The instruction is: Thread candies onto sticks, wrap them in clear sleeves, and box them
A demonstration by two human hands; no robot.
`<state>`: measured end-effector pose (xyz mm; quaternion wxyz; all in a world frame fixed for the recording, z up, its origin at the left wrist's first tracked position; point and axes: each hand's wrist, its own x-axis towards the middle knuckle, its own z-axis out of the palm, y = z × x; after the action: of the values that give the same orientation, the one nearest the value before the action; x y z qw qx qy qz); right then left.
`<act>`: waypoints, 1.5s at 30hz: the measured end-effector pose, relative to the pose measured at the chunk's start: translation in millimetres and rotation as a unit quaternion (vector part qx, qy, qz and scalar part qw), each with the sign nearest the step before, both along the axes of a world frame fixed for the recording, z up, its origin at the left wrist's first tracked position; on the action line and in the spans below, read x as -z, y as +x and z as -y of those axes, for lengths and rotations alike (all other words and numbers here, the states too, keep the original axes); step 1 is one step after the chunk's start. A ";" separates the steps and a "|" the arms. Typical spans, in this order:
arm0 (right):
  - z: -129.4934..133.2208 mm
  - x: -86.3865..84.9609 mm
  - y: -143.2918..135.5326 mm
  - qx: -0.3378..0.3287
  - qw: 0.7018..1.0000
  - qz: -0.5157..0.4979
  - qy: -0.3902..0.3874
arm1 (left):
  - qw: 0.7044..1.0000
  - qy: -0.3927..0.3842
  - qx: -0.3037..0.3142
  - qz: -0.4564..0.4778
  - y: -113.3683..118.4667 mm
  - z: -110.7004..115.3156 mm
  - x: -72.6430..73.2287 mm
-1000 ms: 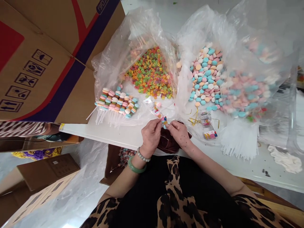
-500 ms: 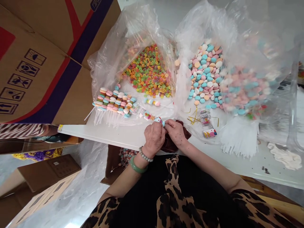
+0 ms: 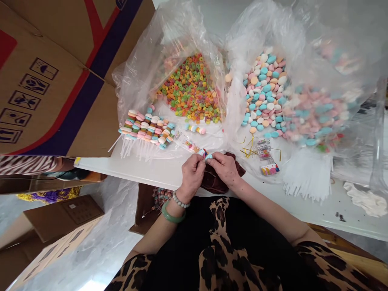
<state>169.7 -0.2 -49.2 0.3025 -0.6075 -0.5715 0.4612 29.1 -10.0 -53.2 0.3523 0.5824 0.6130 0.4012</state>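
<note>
Both hands meet over the near edge of the white table. My left hand (image 3: 192, 176) is closed at the near end of a clear candy packet (image 3: 190, 144) with a printed label. The fingers of my right hand (image 3: 224, 169) pinch a light blue candy (image 3: 208, 157) beside that end. A dark brown cloth (image 3: 214, 181) lies below and between the hands. Skewers of stacked pastel candies and rings (image 3: 148, 128) lie to the left, their white sticks toward me. A short candy stack (image 3: 195, 129) rests beyond the packet.
An open bag of ring candies (image 3: 194, 89) and a bag of pastel candies (image 3: 265, 95) stand behind. White sticks (image 3: 309, 173), gold ties (image 3: 250, 150) and printed packets (image 3: 268, 157) lie right. A big carton (image 3: 60, 81) covers the left; a crumpled white glove (image 3: 363, 199) lies far right.
My left hand has shifted slightly left and down, apart from my right fingers. The light blue candy and the label at the packet's end now show more.
</note>
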 end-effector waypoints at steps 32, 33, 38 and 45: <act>9.7 -9.7 -0.8 -0.137 0.921 0.330 0.157 | 0.857 -0.147 -0.046 0.491 30.2 -14.2 -12.8; 7.8 -10.1 0.4 -0.144 0.919 0.334 0.154 | 0.857 -0.158 -0.043 0.489 29.8 -14.4 -12.0; -7.8 -17.9 12.4 -0.151 0.937 0.300 0.094 | 0.854 -0.182 -0.041 0.486 24.4 -16.9 -9.1; -15.8 -26.1 21.3 -0.141 0.990 -0.015 0.003 | 0.842 -0.172 -0.018 0.512 11.6 -26.5 -12.7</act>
<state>191.0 15.6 -23.1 0.2451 -0.5126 -0.6484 0.5067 40.6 16.5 -40.6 0.7030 0.2131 0.4152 0.5367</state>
